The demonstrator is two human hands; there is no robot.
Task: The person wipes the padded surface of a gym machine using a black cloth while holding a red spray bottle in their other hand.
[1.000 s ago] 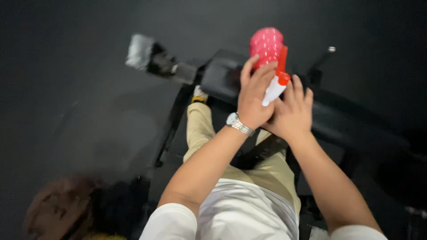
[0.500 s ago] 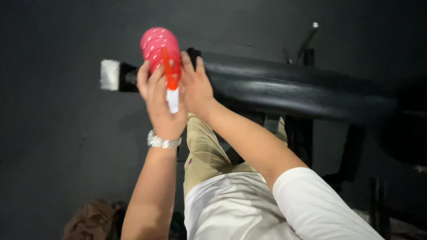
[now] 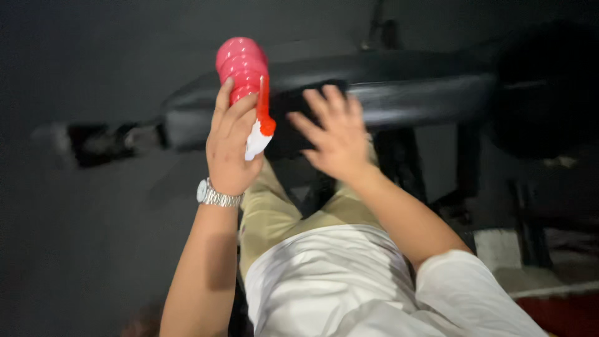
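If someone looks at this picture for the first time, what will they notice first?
Most likely the bright red ribbed bottle with a red and white nozzle, held up by the left hand at upper centre. Beside it, the right hand hangs open with spread fingers, holding nothing, in front of a dark padded bar. A silver wristwatch shines on the left wrist.

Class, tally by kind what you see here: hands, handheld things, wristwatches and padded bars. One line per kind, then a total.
Hands: 2 (left hand, right hand)
Pink ribbed bottle: 1
Silver wristwatch: 1
Black padded bar: 1
Total: 5
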